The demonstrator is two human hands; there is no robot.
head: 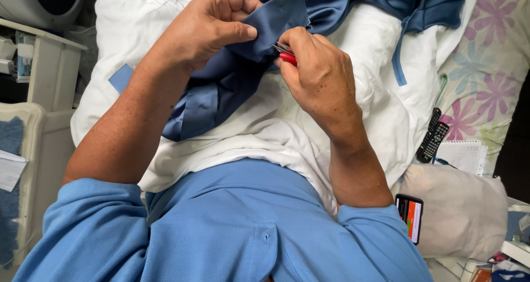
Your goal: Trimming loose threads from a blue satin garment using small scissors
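Two bare hands meet over a navy blue satin fabric (232, 77) that lies on a white pillow (381, 111) in the person's lap. Going from the left edge, a white shelf unit (52, 66) stands beside the pillow, and a small light blue patch (121, 77) shows on the white cloth just below the left forearm. The left hand (204, 28) is curled, its thumb pressed against the bent fingers so that it pinches a folded corner of the fabric and holds it up. The fabric runs on a long diagonal, from its lower end near the left forearm up and to the right, past both hands, to the wider bunched part at the top of the view. Just beside the left thumb, the right hand (320, 72) is closed around a small red-handled tool (286, 55), only a bit of red and a short metal tip showing between the fingers. The metal tip points left and slightly up, into the pinched fold, and the tool's long axis lies close to level; I cannot tell whether its blades are apart or together. The two hands nearly touch at the fold. Further right, a black remote control (432, 138) rests on a floral sheet (491, 66), and a phone (409, 218) with a lit screen lies near the right elbow
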